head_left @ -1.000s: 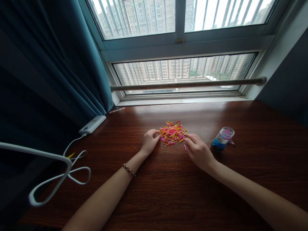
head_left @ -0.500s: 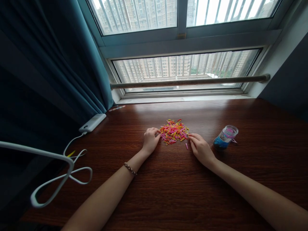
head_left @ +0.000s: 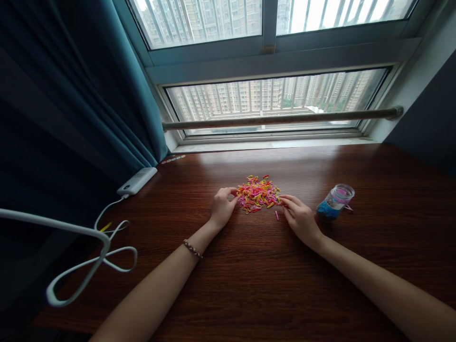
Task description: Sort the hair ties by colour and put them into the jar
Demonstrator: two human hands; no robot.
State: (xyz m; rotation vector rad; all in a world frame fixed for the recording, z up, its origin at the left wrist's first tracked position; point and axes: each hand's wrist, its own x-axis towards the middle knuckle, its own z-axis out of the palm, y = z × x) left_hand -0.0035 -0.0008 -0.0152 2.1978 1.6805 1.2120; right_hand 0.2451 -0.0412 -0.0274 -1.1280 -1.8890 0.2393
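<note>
Your left hand point(head_left: 221, 207) rests on the dark wooden worktop point(head_left: 249, 275), its curled fingertips touching the left edge of the pile of small coloured rubber bands point(head_left: 258, 194). Your right hand point(head_left: 302, 219) lies at the pile's right edge, thumb and forefinger pressed together on what looks like 1 band; too small to tell for sure. 1 loose pink band point(head_left: 276, 215) lies just beside that hand. A small jar point(head_left: 335, 203) lies tilted near your right hand. A white power bank point(head_left: 137, 181) sits well apart at left.
</note>
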